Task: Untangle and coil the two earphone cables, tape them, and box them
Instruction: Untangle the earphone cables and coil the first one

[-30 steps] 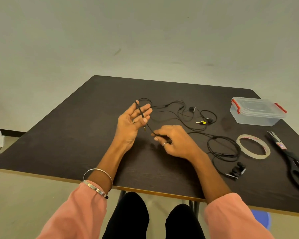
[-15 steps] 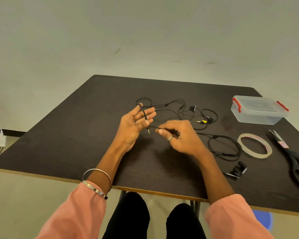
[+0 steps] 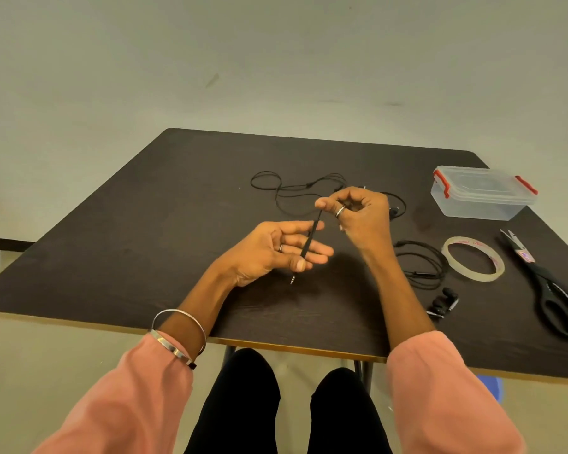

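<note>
- Left hand (image 3: pixel 269 250), frame center, palm up, fingers spread loose; thumb pins black earphone cable (image 3: pixel 310 239) against the fingers, jack plug (image 3: pixel 292 279) hanging below.
- Right hand (image 3: pixel 358 214), raised just right of center, fingers curled, pinching the same cable at the upper end.
- Rest of that cable loops on desk (image 3: pixel 145 240) behind the hands.
- Second earphone cable (image 3: pixel 420 267) loose on desk, right of center, earbuds (image 3: pixel 443 303) near front.
- Tape roll (image 3: pixel 473 258), scissors (image 3: pixel 551 290), lidded clear box (image 3: pixel 482 196) at right.
</note>
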Available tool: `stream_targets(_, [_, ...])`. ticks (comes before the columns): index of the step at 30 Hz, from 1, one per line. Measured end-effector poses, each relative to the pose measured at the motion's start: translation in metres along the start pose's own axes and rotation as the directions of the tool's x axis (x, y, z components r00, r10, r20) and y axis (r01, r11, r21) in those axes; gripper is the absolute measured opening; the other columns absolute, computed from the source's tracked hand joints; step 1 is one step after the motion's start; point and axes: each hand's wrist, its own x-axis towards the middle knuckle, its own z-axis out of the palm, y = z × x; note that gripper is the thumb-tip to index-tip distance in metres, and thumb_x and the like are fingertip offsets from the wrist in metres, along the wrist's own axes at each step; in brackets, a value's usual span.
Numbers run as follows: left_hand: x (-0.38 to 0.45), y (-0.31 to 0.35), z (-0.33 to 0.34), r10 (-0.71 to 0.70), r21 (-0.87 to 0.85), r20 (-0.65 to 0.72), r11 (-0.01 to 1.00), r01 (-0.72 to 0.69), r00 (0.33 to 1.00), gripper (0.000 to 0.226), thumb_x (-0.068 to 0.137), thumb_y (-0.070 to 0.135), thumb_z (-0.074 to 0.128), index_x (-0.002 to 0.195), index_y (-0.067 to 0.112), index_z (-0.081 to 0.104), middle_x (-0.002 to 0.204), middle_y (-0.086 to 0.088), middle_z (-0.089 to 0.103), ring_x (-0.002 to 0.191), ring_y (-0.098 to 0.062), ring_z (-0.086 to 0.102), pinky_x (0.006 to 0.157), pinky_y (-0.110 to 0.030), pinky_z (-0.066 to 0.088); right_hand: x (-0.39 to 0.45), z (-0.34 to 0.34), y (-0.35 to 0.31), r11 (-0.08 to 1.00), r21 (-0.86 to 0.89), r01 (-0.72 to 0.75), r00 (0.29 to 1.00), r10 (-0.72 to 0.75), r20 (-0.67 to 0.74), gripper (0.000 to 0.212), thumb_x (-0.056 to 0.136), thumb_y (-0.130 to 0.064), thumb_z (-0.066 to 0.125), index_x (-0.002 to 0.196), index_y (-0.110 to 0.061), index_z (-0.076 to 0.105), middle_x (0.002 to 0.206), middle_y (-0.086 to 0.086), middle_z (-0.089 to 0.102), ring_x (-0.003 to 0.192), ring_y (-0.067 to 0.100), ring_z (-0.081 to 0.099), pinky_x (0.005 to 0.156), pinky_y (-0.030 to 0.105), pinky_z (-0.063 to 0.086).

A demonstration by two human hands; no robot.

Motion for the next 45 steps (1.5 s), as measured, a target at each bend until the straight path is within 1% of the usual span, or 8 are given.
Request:
stream_targets(4, [-0.002, 0.0, -0.002, 0.093, -0.113, -0.049, 0.989, -0.098, 0.994, 0.06, 0.076, -0.013, 0.059, 0.131, 0.01, 0.051, 0.109, -0.012, 0.072, 0.097, -0.021, 0.07, 0.081, -0.026, 0.056, 0.002, 0.009, 0.014, 0.995, -0.075, -0.06, 0.997, 0.063, 0.041, 0.019, 0.087, -0.018, 0.069, 0.069, -0.011, 0.069, 0.046, -0.008, 0.056, 0.039, 0.01, 0.044, 0.042, 0.024, 0.037])
stream_targets(7, [-0.002, 0.001, -0.005, 0.154, -0.232, -0.158, 0.954, -0.188, 0.975, 0.059, 0.075, -0.012, 0.056, 0.131, 0.007, 0.05, 0.111, -0.011, 0.071, 0.097, -0.017, 0.07, 0.078, -0.022, 0.056, -0.003, 0.014, 0.016, 0.992, -0.118, -0.041, 0.991, 0.055, 0.121, 0.029, 0.093, -0.018, 0.059, 0.065, -0.023, 0.065, 0.049, -0.004, 0.055, 0.041, 0.008, 0.045, 0.042, 0.025, 0.036])
stream_targets(12, [0.0, 0.002, -0.012, 0.206, -0.341, -0.383, 0.875, -0.344, 0.901, 0.062, 0.074, -0.005, 0.06, 0.134, 0.005, 0.046, 0.121, -0.011, 0.067, 0.11, -0.018, 0.066, 0.083, -0.021, 0.055, -0.02, 0.019, 0.01, 0.9, -0.337, 0.276, 0.907, -0.128, 0.401, 0.011, 0.093, -0.02, 0.058, 0.094, -0.014, 0.068, 0.066, -0.006, 0.059, 0.056, 0.004, 0.051, 0.056, 0.017, 0.041])
stream_targets(17, [0.003, -0.002, -0.021, 0.214, -0.257, -0.537, 0.88, -0.4, 0.816, 0.071, 0.076, -0.009, 0.059, 0.142, 0.001, 0.036, 0.12, -0.008, 0.068, 0.117, -0.022, 0.062, 0.087, -0.024, 0.054, -0.029, 0.024, 0.008, 0.732, -0.462, 0.501, 0.762, -0.119, 0.637, 0.026, 0.091, -0.027, 0.05, 0.111, -0.018, 0.064, 0.09, -0.001, 0.067, 0.082, 0.02, 0.062, 0.069, 0.042, 0.052])
stream_targets(30, [0.008, -0.006, -0.022, 0.209, -0.142, -0.512, 0.936, -0.323, 0.833, 0.086, 0.069, -0.001, 0.069, 0.146, 0.003, 0.031, 0.124, -0.008, 0.065, 0.12, -0.027, 0.059, 0.094, -0.03, 0.052, -0.027, 0.017, -0.002, 0.731, -0.471, 0.494, 0.728, -0.052, 0.683, 0.029, 0.089, -0.031, 0.047, 0.108, -0.023, 0.068, 0.078, -0.01, 0.06, 0.07, 0.008, 0.051, 0.064, 0.038, 0.05])
stream_targets(34, [0.009, -0.01, -0.021, 0.212, -0.019, -0.474, 0.968, -0.25, 0.855, 0.076, 0.082, -0.018, 0.055, 0.148, 0.004, 0.025, 0.133, -0.015, 0.056, 0.122, -0.022, 0.058, 0.096, -0.029, 0.05, -0.029, 0.015, -0.005, 0.766, -0.412, 0.494, 0.728, -0.106, 0.677, 0.02, 0.089, -0.024, 0.055, 0.1, -0.02, 0.071, 0.07, -0.012, 0.055, 0.064, 0.005, 0.046, 0.059, 0.034, 0.046])
stream_targets(39, [0.008, -0.012, -0.017, 0.153, 0.198, -0.315, 0.976, -0.093, 0.937, 0.076, 0.087, -0.022, 0.046, 0.15, 0.008, 0.018, 0.135, -0.009, 0.055, 0.118, -0.01, 0.06, 0.096, -0.024, 0.049, -0.023, 0.006, -0.009, 0.877, -0.293, 0.38, 0.847, -0.202, 0.492, 0.014, 0.085, -0.018, 0.063, 0.089, -0.012, 0.075, 0.068, -0.007, 0.062, 0.06, 0.008, 0.055, 0.058, 0.02, 0.041])
stream_targets(45, [0.006, -0.01, -0.01, 0.032, 0.252, -0.132, 0.968, 0.002, 0.991, 0.077, 0.084, -0.022, 0.053, 0.146, 0.017, 0.029, 0.121, 0.002, 0.064, 0.113, -0.011, 0.064, 0.092, -0.025, 0.051, -0.012, -0.004, -0.014, 0.993, 0.071, 0.094, 0.968, -0.108, 0.228, 0.007, 0.079, 0.0, 0.073, 0.085, -0.002, 0.072, 0.075, 0.004, 0.071, 0.06, 0.007, 0.062, 0.058, 0.018, 0.049])
